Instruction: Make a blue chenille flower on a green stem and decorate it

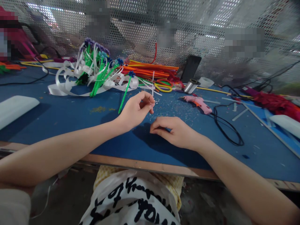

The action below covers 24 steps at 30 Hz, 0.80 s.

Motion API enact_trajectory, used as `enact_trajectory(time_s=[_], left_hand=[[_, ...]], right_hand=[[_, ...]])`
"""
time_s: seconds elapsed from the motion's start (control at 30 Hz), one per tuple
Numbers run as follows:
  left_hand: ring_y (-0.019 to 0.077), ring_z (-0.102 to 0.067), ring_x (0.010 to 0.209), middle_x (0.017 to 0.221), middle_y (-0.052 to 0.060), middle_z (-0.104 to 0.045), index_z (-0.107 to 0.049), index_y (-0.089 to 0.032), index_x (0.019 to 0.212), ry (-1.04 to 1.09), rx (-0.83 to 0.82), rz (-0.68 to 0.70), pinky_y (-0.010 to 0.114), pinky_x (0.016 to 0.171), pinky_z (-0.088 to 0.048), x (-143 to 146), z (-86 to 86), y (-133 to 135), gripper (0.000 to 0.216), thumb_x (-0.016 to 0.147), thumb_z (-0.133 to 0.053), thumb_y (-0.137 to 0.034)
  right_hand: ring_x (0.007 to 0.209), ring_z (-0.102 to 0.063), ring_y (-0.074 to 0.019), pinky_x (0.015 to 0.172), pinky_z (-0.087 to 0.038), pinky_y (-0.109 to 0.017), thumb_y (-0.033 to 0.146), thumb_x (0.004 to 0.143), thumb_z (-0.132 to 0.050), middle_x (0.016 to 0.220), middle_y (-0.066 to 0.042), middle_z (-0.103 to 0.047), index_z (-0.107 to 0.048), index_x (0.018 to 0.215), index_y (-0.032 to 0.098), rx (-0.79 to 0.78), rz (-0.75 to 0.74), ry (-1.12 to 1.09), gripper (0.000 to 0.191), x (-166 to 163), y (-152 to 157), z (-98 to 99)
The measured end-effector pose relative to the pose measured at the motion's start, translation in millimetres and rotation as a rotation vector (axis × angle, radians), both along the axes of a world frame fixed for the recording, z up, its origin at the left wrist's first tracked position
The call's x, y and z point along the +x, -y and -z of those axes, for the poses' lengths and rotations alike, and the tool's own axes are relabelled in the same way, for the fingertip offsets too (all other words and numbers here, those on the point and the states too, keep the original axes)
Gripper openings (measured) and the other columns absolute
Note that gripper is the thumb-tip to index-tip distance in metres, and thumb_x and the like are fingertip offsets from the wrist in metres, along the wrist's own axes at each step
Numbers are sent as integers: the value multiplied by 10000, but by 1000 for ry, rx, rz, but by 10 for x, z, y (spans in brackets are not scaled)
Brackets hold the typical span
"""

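Mid-frame, the left hand (136,109) and right hand (177,131) curl their fingers into pinches, whether gripping anything I cannot tell, and a leftward swing of the left could knock the blue-flowered green stem (125,93) beside it, just left of centre.

White top (127,197), black brush-style lettering (140,207) I can't read from here, pale yellow finely patterned fabric (106,170) showing beside it, plain off-white left sleeve (15,206), bare left hand (137,109), bare right hand (177,132)

Blue tabletop (61,120), green stem (125,94), dark-blue flower (131,74), white ribbon (57,90), pink glue gun (200,103)
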<state>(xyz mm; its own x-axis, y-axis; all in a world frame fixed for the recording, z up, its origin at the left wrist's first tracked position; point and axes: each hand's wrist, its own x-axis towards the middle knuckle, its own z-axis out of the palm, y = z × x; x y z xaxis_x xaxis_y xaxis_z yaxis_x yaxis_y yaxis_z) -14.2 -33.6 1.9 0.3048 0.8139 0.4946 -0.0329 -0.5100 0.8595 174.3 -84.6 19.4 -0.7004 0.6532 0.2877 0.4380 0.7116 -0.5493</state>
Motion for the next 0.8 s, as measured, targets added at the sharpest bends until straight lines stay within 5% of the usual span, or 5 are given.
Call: enact_trajectory(time_s=[0.23, 0.47, 0.6, 0.8], left_hand=[[47, -584, 625, 744, -39, -562, -545, -163, 800, 91, -180, -12, 190, 627, -476, 17, -16, -48, 184, 827, -552, 19], [46, -570, 615, 737, -53, -559, -535, -166, 809, 217, -379, 74, 190, 610, -463, 72, 5, -7, 158, 822, -635, -45], [50, -595, 639, 741, -50, -564, -540, -160, 812, 229, -424, 104, 191, 635, -480, 83, 18, 32, 143, 846, -645, -70], [86, -680, 790, 773, -56, -576, -499, -175, 857, 463, -614, 155, 309, 879, -576, 47, -24, 2, 172, 881, -619, -55]], right_hand=[[832, -584, -142, 789, -472, -291, 201, 974, -567, 905, -29, -623, -641, 877, 200, -82, 10, -160, 122, 24, 2, -58], [895, -614, -171, 735, -482, -324, 261, 951, -618, 1117, -36, -556, -654, 891, 231, -532, 9, -802, 76, 5, 2, -27], [829, -674, -186, 698, -465, -319, 283, 963, -607, 1031, -30, -644, -611, 872, 232, -739, 26, -875, 104, -10, 23, -83], [652, -574, -124, 639, -458, -276, 283, 906, -687, 784, 12, -597, -621, 838, 203, -879, 237, -833, 123, -5, -69, -57]])
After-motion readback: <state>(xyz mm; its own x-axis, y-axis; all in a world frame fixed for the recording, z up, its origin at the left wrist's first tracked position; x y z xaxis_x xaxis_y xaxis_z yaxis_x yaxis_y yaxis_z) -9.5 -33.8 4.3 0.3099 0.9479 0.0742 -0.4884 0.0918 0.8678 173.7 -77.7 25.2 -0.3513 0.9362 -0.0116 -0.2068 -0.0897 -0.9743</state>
